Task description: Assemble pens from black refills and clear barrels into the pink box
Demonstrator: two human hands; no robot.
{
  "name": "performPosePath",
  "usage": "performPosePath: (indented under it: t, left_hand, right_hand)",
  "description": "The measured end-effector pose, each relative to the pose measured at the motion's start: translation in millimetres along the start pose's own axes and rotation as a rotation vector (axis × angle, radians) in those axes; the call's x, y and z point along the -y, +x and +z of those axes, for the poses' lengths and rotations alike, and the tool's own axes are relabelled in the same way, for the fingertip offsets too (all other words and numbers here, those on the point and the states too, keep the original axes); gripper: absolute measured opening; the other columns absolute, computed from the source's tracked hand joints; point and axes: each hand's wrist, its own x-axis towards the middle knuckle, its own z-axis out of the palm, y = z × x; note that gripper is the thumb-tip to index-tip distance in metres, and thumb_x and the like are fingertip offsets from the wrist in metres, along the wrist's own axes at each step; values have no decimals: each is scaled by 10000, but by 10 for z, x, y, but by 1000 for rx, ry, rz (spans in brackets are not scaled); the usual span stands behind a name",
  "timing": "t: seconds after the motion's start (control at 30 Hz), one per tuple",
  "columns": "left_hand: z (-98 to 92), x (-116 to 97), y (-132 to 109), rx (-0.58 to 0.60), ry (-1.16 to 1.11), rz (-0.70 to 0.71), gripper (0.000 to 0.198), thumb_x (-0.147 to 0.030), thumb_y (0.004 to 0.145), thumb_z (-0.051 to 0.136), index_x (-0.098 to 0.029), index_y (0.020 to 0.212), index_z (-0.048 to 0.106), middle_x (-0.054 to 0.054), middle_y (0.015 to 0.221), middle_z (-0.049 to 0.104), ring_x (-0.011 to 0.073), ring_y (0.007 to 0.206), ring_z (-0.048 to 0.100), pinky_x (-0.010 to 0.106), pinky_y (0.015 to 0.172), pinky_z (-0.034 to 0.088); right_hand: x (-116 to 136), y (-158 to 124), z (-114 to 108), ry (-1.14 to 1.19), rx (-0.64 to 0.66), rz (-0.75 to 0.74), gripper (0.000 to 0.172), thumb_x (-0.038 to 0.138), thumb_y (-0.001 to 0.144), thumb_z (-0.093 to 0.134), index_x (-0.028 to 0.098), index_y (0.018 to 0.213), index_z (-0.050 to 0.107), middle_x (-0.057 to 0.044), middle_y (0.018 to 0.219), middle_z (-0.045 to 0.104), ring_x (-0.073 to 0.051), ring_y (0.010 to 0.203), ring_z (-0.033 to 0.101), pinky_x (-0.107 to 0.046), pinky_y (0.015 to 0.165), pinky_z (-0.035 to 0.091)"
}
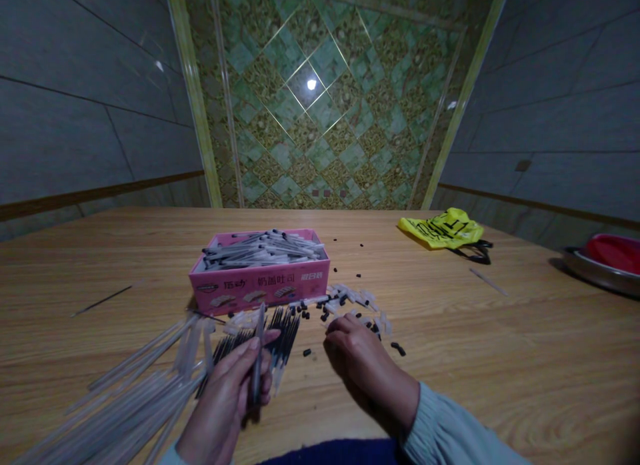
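Note:
My left hand (pixel 227 385) holds a slim pen (pixel 259 355) upright between thumb and fingers. Beneath and behind that hand lie several dark pen refills (pixel 285 335) in a row. My right hand (pixel 363 358) rests low over the table, its fingers curled down at the edge of a scatter of small parts; whatever the fingertips hold is hidden. Around it are small black plugs (pixel 307 352) and clear caps (pixel 369 298). Beyond my hands stands a pink box (pixel 260 293) heaped with pens (pixel 265 248). Clear pen barrels (pixel 120 418) lie spread out left of my left hand.
A single thin refill (pixel 103 301) lies at the left on the wooden table (pixel 475 378). On the right are a yellow bag (pixel 443 230) with black straps, a clear tube (pixel 488 281), and a metal bowl (pixel 600 275) with something red. Tiled walls (pixel 320 145) stand behind.

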Motion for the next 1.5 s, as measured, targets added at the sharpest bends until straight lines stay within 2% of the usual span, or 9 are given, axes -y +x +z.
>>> performPosePath:
  t: [0.2,0.3,0.37,0.47,0.57,0.73,1.0,1.3,1.5]
  left_hand:
    - [-35,109,49,138,259,10,541,-525,689,656,-122,1050,647,-52,540,459,66,376,377,199,346,282]
    - [-70,147,94,143,358,52,572,-572,705,613,-115,1046,652,-54,533,437,59,373,355,194,352,253]
    - [-75,147,109,133,406,59,567,-588,706,600,-111,1007,663,-55,523,421,49,367,324,186,356,197]
    - [-52,126,97,137,440,55,528,-586,687,619,-99,882,678,-62,498,382,28,371,246,185,385,106]
    - [-26,114,72,160,451,8,518,-597,635,653,-98,772,672,-73,458,332,29,378,201,195,406,71]
    - [-26,144,62,193,482,-40,546,-642,607,637,-109,722,652,-95,443,262,31,380,154,209,408,52]
    - [-53,152,51,240,547,-58,500,-595,729,561,-106,788,648,-98,466,237,45,405,154,233,421,59]
    - [-28,145,35,248,463,-137,481,-583,696,614,-108,774,633,-115,469,213,19,393,114,218,410,25]
    - [-121,147,87,308,234,-344,444,-542,651,686,-122,787,638,-135,451,205,4,374,71,189,370,21]
  right_hand:
    - [-15,-10,-20,133,-34,58,89,98,797,586,161,789,647,-60,856,624,-187,846,517,-287,713,394]
    - [45,-14,-41,496,-199,197,100,174,830,584,168,913,639,-48,877,628,-174,837,550,-303,749,428]
    - [90,-14,-23,842,-274,304,220,246,837,594,178,1046,609,-34,849,619,-151,752,574,-277,660,463]
    - [136,-14,10,1283,-265,426,425,372,794,652,170,1155,555,7,694,584,-110,551,556,-230,496,463]
    - [148,-20,9,1458,-280,525,449,379,728,728,139,1077,579,-3,671,615,-114,556,602,-232,517,504]
    - [135,-30,-2,1565,-356,622,377,364,655,793,134,864,579,-42,743,667,-120,577,636,-205,502,501]
    - [166,-53,28,1574,-299,611,414,344,611,827,140,875,583,-17,692,644,-121,606,626,-207,530,500]
    - [211,-67,39,1499,-190,435,331,298,678,787,126,885,595,-17,660,644,-126,586,635,-225,548,505]
    - [195,-83,22,1141,-230,276,162,294,763,704,167,862,681,-37,740,681,-151,611,645,-255,573,509]
